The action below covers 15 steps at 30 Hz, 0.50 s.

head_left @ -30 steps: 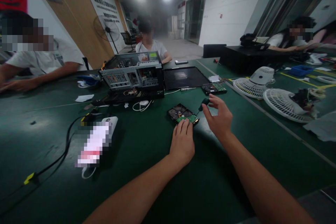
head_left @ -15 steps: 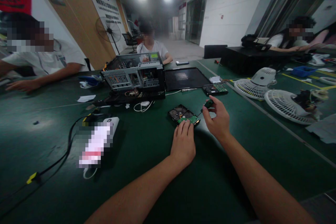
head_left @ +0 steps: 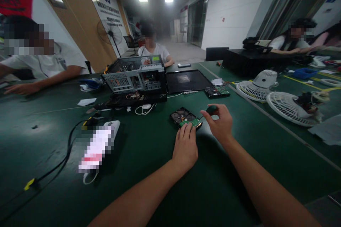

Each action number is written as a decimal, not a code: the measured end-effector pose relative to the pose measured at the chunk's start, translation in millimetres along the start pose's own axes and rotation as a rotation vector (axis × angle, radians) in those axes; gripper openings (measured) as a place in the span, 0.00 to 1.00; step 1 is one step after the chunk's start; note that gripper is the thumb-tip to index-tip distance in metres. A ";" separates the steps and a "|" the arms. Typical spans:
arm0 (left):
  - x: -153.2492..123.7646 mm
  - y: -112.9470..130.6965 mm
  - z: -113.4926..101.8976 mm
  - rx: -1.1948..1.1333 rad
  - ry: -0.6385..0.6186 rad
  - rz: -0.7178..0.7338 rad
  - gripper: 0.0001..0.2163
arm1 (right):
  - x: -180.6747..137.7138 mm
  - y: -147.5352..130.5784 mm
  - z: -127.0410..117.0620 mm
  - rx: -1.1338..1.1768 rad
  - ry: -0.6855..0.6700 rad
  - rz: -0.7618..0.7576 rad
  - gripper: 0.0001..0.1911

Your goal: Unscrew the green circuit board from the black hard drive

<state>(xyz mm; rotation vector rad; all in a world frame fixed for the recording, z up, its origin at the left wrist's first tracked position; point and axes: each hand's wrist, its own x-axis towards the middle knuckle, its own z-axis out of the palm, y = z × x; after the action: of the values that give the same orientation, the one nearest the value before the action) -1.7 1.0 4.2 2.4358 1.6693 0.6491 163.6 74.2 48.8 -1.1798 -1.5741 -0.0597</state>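
Observation:
A hard drive [head_left: 184,117] lies circuit-board side up on the green table [head_left: 149,170]. My left hand [head_left: 185,147] rests flat at its near edge, fingertips pressing on the green board. My right hand [head_left: 220,123] is closed round the dark green handle of a small screwdriver [head_left: 210,110], whose tip points down at the drive's right corner.
An open computer case [head_left: 135,78] and a black side panel [head_left: 186,79] lie behind the drive, a second hard drive [head_left: 217,91] to the right. White fan parts [head_left: 266,87] sit at the far right, a phone [head_left: 97,145] with cables at the left. Other people sit around the table.
My right hand has turned the screwdriver handle and dropped slightly toward the drive. My left hand stays pressed on the drive.

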 end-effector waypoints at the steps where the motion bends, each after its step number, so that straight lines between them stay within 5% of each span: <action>1: 0.0 -0.2 0.4 0.000 -0.003 0.001 0.32 | 0.9 -0.5 -2.2 -0.001 0.038 -0.004 0.18; 6: 0.1 -0.6 0.9 -0.003 -0.022 -0.014 0.32 | 13.8 13.8 -22.6 -0.129 0.293 0.061 0.13; 9: -0.1 -0.5 -1.1 -0.019 -0.013 -0.005 0.31 | 23.0 32.5 -33.3 -0.198 0.309 0.192 0.10; 11: -0.6 -0.1 -2.8 -0.039 0.011 -0.009 0.31 | 25.6 40.9 -35.1 -0.231 0.119 0.356 0.10; 15: -2.7 2.8 -5.5 -0.081 0.102 -0.070 0.27 | 19.0 38.1 -25.1 -0.197 -0.480 0.547 0.07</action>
<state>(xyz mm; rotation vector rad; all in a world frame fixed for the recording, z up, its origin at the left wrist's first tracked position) -2.3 -3.3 9.3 2.3143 1.7202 0.8266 210.0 90.6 53.2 -1.8454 -1.6138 0.4669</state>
